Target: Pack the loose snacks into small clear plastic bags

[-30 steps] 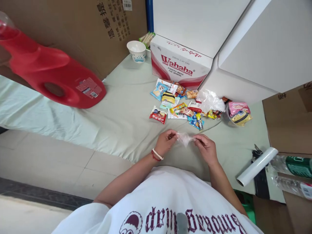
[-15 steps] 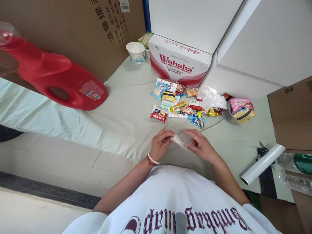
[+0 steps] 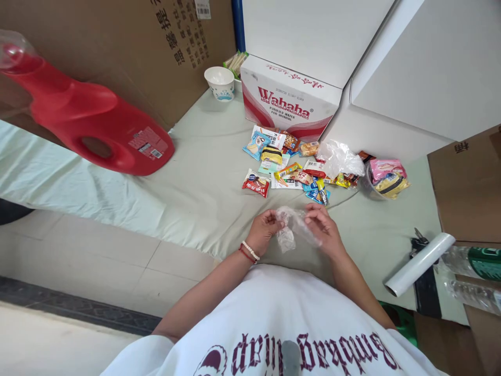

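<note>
Between my hands hangs a thin clear plastic bag (image 3: pixel 287 237), crumpled and partly spread. My left hand (image 3: pixel 266 230), with a beaded bracelet at the wrist, pinches the bag's left edge. On the other side my right hand (image 3: pixel 324 230) has its fingers curled on the bag's right part. Just beyond my hands lies a pile of wrapped snacks (image 3: pixel 289 169) in several colours, the nearest to my left hand being a red and white packet (image 3: pixel 256 183). Another clear plastic bag (image 3: pixel 340 158) rests crumpled on the pile's right side.
A Wahaha water carton (image 3: pixel 289 99) stands behind the snacks, a paper cup (image 3: pixel 219 83) to its left. The large red bottle (image 3: pixel 97 125) is at far left. On the right are a tub (image 3: pixel 370 185) with snacks, a white roll (image 3: pixel 420 265) and plastic bottles (image 3: pixel 469 261).
The clear bag was a narrow twisted strip and is now spread wider, with a part hanging down. My right hand has closed in on its right part; my left hand shifted slightly right.
</note>
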`<state>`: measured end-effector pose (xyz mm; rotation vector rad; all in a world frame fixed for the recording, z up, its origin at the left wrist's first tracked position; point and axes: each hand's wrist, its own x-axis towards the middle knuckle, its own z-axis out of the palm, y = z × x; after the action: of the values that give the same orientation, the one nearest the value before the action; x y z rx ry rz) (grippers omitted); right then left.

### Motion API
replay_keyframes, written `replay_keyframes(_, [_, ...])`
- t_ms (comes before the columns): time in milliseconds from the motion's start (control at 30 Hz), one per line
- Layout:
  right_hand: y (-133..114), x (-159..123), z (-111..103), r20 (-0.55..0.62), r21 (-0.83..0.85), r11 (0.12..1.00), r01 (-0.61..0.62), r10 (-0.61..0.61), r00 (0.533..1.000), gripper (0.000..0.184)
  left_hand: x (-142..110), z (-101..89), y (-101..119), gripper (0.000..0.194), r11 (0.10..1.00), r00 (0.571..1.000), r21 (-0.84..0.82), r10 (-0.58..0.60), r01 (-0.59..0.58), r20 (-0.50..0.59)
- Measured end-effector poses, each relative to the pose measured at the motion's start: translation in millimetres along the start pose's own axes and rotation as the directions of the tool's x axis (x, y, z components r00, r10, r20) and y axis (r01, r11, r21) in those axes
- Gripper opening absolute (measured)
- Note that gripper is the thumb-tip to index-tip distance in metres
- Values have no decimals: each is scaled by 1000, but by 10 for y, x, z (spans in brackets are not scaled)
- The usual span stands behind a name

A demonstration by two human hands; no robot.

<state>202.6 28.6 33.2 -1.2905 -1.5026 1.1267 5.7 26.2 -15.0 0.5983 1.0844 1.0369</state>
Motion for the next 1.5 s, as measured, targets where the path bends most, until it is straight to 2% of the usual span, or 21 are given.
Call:
replay_keyframes(67, [-12,31,-95,-87,132,988,-80,92,992,26,-8,-106,8,35,997,999,61,37,-37,-3])
replay_keyframes(133, [-44,67,-223,-73,195,965,-173,190,979,29,-54,-256,56,27,977,996,194,84,-85,12])
replay_keyframes(233, [-175,150,-397,84,37,984,-174,171,982,31,-168,-404,212,28,882,970,405,232,-243,76])
replay_keyframes(300, [-318,235,-450,257,-125,991,-38,69,964,28,-233,-365,358,32,785,920,484,368,-386,137])
replay_keyframes(400, [-571,391,-418,536,-240,942,233,-72,841,27,-252,-120,556,40,653,831,515,457,-556,317])
replay_keyframes(467, [-722,491,-379,667,-211,920,329,-111,736,29,-208,62,621,39,605,784,501,423,-618,454])
replay_keyframes(500, [-782,533,-375,702,-191,919,345,-118,703,29,-177,130,626,32,616,780,493,378,-614,499])
replay_keyframes(533, [-826,568,-389,705,-183,918,353,-127,697,29,-145,177,614,25,651,793,485,326,-583,515])
replay_keyframes(567, [-854,592,-420,673,-194,913,359,-143,726,27,-117,202,587,24,700,821,480,280,-529,497])
replay_keyframes(600, [-864,603,-464,597,-226,904,363,-166,785,25,-95,207,549,27,747,860,475,252,-465,445])
replay_keyframes(667, [-834,569,-560,316,-326,885,333,-230,921,21,-74,182,465,30,802,924,468,274,-372,266])
replay_keyframes(700, [-799,522,-587,133,-359,888,288,-257,957,20,-77,164,426,30,805,934,472,313,-358,175])
replay_keyframes(767, [-703,372,-546,-187,-316,933,174,-241,952,19,-100,146,365,28,787,919,502,391,-360,45])
replay_keyframes(800, [-646,277,-467,-272,-250,961,118,-186,944,20,-119,152,342,27,777,908,514,420,-364,7])
replay_keyframes(867, [-525,81,-207,-263,-100,995,12,-38,964,24,-160,193,306,26,768,891,518,454,-377,-24])
replay_keyframes(933, [-396,-74,119,-113,-15,998,-69,67,991,29,-200,255,277,26,757,879,513,476,-405,-10])
replay_keyframes(1000, [-268,-145,401,-27,47,995,-92,93,995,33,-233,307,250,28,758,874,492,485,-427,12])
replay_keyframes(1067, [-153,-133,559,-18,105,990,-95,98,995,33,-258,327,234,31,782,878,458,478,-423,-6])
replay_keyframes(1200, [-20,-24,504,-23,195,971,-140,147,989,27,-281,264,259,38,819,871,406,481,-406,-99])
replay_keyframes(1367, [-92,-21,301,-50,266,950,-163,182,982,30,-282,159,339,43,838,830,368,505,-404,-239])
replay_keyframes(1500, [-175,-124,419,-21,178,980,-87,93,995,33,-333,218,325,45,834,852,387,489,-393,-189])
